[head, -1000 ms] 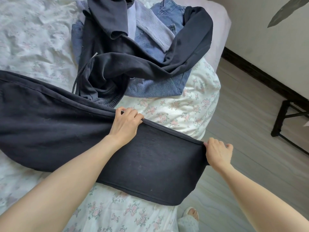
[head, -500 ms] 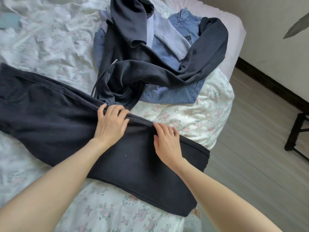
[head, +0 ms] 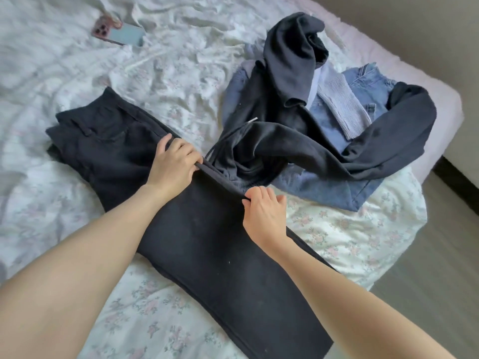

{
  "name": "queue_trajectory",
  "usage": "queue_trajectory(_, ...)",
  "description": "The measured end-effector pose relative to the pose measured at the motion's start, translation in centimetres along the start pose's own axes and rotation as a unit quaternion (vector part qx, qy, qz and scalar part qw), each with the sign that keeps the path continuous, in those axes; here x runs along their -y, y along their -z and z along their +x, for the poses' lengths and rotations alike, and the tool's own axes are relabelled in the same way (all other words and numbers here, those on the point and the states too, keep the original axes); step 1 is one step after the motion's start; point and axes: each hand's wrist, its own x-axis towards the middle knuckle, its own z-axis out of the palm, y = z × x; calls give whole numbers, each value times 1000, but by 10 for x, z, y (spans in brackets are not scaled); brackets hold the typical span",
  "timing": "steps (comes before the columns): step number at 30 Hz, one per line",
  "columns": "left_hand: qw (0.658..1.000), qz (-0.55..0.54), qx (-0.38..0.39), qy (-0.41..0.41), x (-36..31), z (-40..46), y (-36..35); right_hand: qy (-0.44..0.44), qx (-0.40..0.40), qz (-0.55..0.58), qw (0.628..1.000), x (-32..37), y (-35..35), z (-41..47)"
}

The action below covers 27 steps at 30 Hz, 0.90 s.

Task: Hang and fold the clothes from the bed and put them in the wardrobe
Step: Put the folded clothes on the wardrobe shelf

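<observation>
We hold the far edge of the black pants with our left hand and right hand, fingers curled round it. We should pull it flat and straight beside the clothes pile.

Both hands, left hand and right hand, apparently pinch black trousers on bed.

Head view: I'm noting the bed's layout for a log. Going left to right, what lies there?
Phone → black trousers → left hand → right hand → dark hoodie → lilac knit → jeans.
</observation>
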Motion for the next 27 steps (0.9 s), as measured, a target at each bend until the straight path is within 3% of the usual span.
queue_trajectory(2, 998, -5, -51, 27, -7, -1, -1, -19, 26, 0, 999, -7, 6, 2)
queue_trajectory(6, 972, -72, 81, 207, -28, -6, -15, -30, 87, -39, 995, -6, 9, 15)
queue_trajectory(9, 936, -185, 140, 265, -29, -6, -27, 129, 41, -36, 990, 4, 15, 21)
queue_trajectory(12, 900, -285, 32, 329, -15, -1, -25, 290, 76, -124, 946, 10, 11, 42)
queue_trajectory(15, 883, -207, -27, 421, 13, -8, -22, 351, 192, -181, 898, 20, 0, 75)
queue_trajectory(18, 896, -110, -6, 431, 34, -33, -25, 389, 210, -246, 863, 41, -16, 107)
queue_trajectory(21, 919, -63, -7, 389, 43, -64, -33, 366, 213, -259, 868, 63, -31, 134)
queue_trajectory(23, 926, -35, 47, 373, 49, -78, -46, 338, 233, -246, 878, 77, -45, 148)
queue_trajectory(27, 912, 43, 116, 391, 75, -73, -74, 302, 238, -215, 898, 103, -74, 175)
